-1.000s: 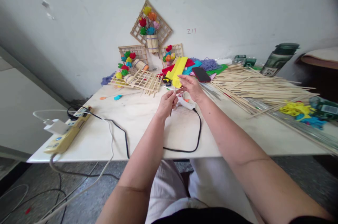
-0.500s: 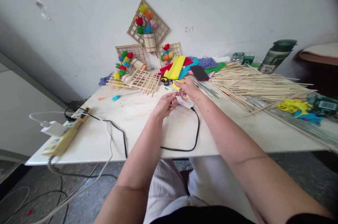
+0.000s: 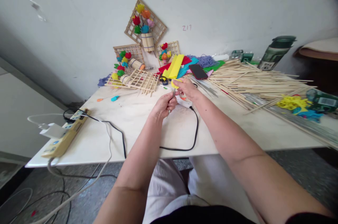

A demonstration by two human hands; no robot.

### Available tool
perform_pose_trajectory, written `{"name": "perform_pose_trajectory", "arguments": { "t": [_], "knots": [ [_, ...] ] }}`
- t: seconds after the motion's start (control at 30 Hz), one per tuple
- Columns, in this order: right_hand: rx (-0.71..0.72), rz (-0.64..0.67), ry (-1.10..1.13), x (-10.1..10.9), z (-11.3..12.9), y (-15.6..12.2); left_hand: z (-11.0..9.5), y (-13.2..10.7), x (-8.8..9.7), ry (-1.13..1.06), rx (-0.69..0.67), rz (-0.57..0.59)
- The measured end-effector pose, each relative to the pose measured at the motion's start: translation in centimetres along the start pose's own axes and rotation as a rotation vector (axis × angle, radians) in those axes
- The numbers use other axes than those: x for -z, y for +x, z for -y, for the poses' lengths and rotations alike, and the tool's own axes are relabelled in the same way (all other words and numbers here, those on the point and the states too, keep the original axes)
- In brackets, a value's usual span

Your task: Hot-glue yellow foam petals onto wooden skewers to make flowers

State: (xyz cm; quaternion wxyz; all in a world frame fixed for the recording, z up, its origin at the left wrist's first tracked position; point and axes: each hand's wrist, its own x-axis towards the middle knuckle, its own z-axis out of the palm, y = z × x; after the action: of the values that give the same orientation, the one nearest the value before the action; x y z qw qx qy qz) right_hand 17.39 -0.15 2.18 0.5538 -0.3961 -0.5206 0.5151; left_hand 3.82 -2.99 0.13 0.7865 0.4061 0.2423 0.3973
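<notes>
My left hand (image 3: 166,103) is closed around a thin grey stem (image 3: 168,115), whose lower end sticks out beneath the fingers. My right hand (image 3: 187,87) pinches a small piece of yellow crepe paper (image 3: 176,83) at the top of this stem, close to the left fingertips. Just below the right hand, a white glue gun (image 3: 184,102) lies on the table, partly hidden by the fingers, its black cord (image 3: 196,129) curving toward the front edge. A bit of orange paper shows beside it.
Behind the hands are folded yellow crepe paper (image 3: 174,66), scissors (image 3: 164,80) and a phone (image 3: 198,71). Stick lattices with paper flowers (image 3: 142,80) stand at the back left. Wooden sticks (image 3: 253,81) spread rightward near a bottle (image 3: 277,53). A power strip (image 3: 67,136) sits front left.
The view has shifted slightly. Both hands stay together at the stem; the yellow paper is still pinched, with only small finger movement.
</notes>
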Motion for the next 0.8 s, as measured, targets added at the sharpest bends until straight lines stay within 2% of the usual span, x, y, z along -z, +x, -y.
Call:
{"name": "perform_pose_trajectory", "arguments": {
  "t": [0.17, 0.43, 0.63, 0.8],
  "knots": [
    [0.025, 0.086, 0.044, 0.13, -0.18, -0.03, -0.13, -0.06, 0.26, -0.102, 0.089, -0.005],
    [0.091, 0.214, 0.057, 0.49, 0.05, -0.06, -0.12, -0.15, 0.1, -0.099, 0.048, -0.001],
    [0.014, 0.166, 0.047, 0.52, 0.43, 0.1, -0.37, -0.21, 0.13, -0.082, 0.013, -0.031],
    [0.035, 0.185, 0.033, 0.3, 0.6, -0.39, -0.53, -0.25, 0.05, -0.076, 0.007, -0.056]
  ]
}}
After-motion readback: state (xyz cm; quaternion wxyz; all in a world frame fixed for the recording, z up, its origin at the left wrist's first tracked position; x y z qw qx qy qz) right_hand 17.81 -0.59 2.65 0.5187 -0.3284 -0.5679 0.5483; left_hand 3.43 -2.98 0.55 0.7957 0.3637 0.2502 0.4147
